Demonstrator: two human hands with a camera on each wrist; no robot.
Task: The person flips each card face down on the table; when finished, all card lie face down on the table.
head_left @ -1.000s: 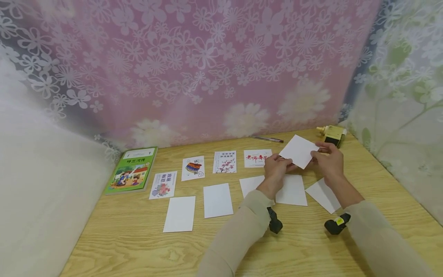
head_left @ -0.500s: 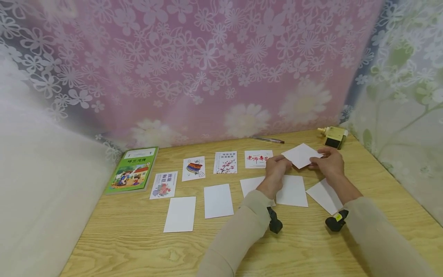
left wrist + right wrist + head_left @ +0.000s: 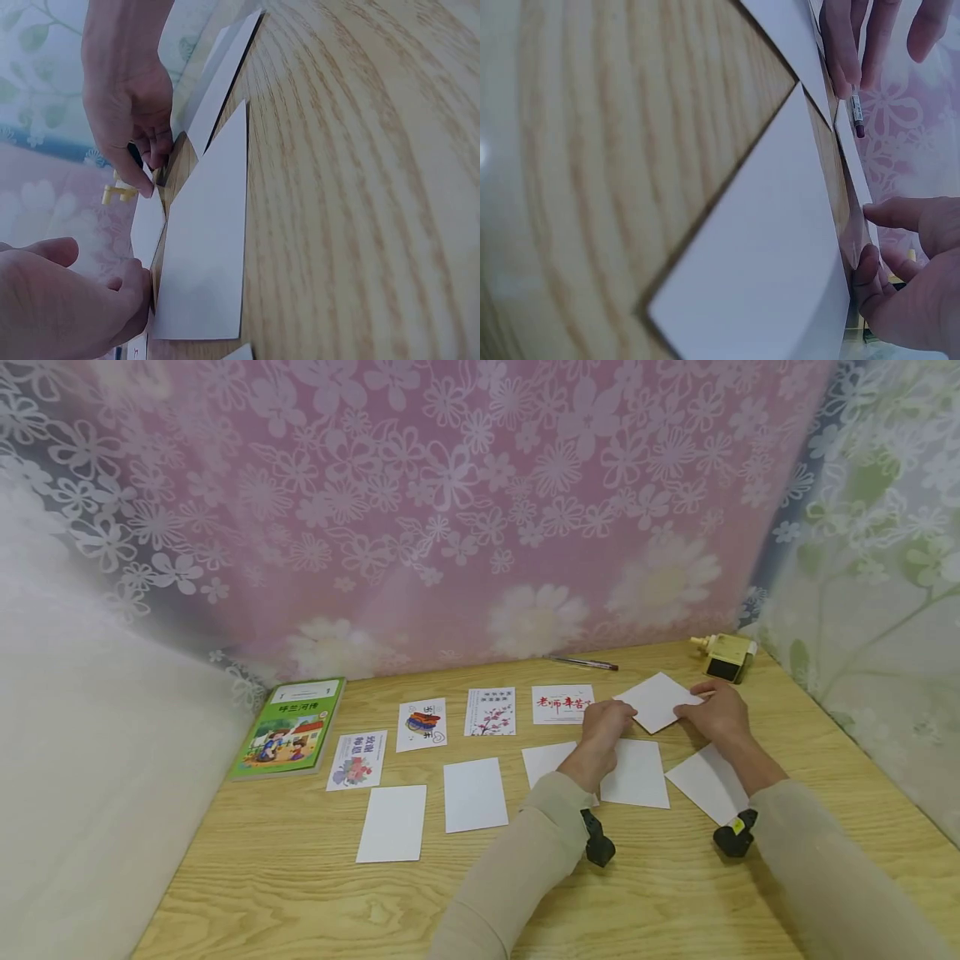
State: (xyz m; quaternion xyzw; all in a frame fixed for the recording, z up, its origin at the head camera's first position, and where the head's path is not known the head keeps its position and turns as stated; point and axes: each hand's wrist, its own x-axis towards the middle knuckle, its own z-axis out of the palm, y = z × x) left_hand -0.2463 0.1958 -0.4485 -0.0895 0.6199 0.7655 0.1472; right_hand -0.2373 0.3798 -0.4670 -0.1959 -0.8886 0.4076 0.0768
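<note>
Right hand (image 3: pixel 723 718) pinches one white card (image 3: pixel 658 700); left hand (image 3: pixel 604 731), thumb apart, at its eight o'clock. One yellow object (image 3: pixel 725 650), two; five blank cards (image 3: pixel 476 795), five-to-eight; four printed cards (image 3: pixel 490 712), one book (image 3: pixel 288 731), nine; one pen (image 3: pixel 581 662), ten.

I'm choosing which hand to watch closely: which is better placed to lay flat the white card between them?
Probably the right hand: its thumb rests atop the white card with fingers underneath, a controlling pinch. The left hand is at the opposite side, its thumb clear of the card.
</note>
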